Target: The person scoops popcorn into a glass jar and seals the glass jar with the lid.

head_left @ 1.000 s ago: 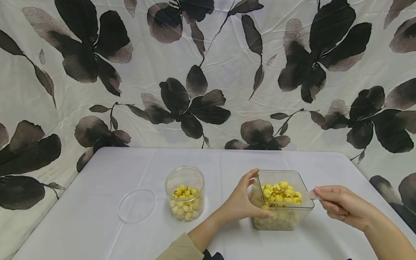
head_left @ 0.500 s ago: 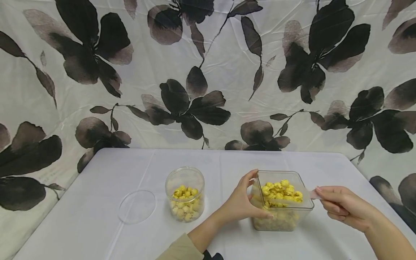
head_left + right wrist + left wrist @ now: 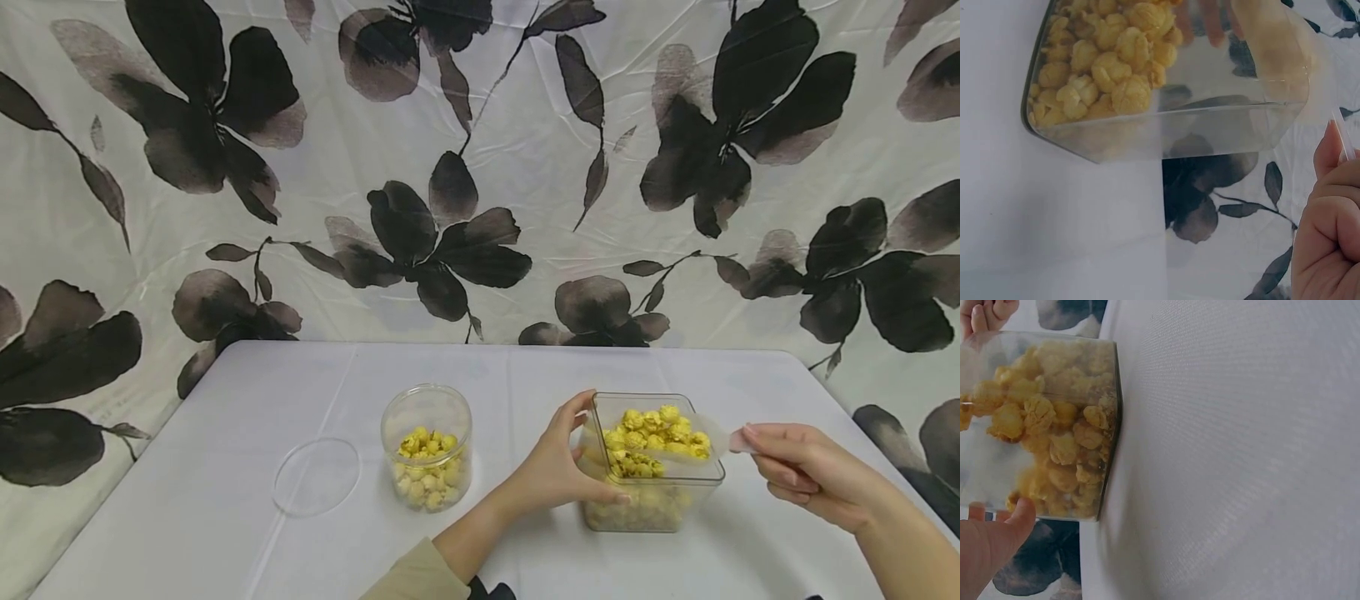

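My left hand grips the left side of a clear square container, thumb on the front wall and fingers at the back. Yellow popcorn fills its lower part. My right hand pinches the handle of a translucent scoop between thumb and bent fingers. The scoop lies across the container's right rim, with popcorn heaped on its bowl inside the opening. In the right wrist view the scoop handle rises from between the fingertips, above the container's walls.
A round clear jar, partly filled with popcorn, stands open left of the container. Left of that lies a clear round lid on the white-covered table. A floral cloth hangs behind the table.
My right hand has moved slightly right and outward, raising the scoop with popcorn toward the container's right rim. My left hand keeps the container in place.
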The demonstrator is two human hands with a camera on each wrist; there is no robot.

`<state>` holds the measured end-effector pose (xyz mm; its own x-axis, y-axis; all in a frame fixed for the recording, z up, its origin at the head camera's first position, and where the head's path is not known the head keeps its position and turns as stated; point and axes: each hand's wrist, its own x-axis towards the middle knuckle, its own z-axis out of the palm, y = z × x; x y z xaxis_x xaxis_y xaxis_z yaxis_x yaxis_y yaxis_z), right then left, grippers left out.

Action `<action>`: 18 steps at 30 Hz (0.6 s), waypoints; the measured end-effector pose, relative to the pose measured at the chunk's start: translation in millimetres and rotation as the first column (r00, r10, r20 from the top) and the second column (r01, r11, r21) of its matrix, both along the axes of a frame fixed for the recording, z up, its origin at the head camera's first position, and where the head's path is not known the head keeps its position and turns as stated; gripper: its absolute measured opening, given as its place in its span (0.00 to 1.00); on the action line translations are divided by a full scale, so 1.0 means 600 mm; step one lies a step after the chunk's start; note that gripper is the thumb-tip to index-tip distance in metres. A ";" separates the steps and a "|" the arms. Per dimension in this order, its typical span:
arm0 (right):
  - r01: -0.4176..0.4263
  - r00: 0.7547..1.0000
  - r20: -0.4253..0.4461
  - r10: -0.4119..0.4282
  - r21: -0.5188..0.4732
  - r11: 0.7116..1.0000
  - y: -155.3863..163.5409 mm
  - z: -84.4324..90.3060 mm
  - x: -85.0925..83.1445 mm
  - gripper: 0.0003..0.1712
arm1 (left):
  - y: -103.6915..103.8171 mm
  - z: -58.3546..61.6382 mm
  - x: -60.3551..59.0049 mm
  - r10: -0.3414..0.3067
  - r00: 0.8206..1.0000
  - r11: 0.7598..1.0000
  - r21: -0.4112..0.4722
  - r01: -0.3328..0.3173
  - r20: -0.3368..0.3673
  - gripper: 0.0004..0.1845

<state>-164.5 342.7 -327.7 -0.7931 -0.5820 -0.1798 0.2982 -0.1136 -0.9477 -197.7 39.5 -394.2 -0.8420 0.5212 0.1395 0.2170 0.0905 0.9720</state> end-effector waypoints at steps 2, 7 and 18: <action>-0.002 1.000 0.003 0.002 -0.008 1.000 0.001 0.001 0.000 0.24 | 0.000 0.000 0.000 -0.002 1.000 1.000 0.002 0.002 0.001 0.60; -0.024 1.000 -0.013 0.023 -0.049 0.999 0.001 0.002 -0.002 0.26 | -0.002 0.000 -0.001 -0.003 1.000 1.000 0.001 0.003 -0.002 0.60; -0.025 1.000 0.008 0.025 -0.058 0.998 0.002 0.003 -0.005 0.26 | -0.002 -0.002 -0.001 -0.010 1.000 1.000 0.004 0.010 -0.012 0.59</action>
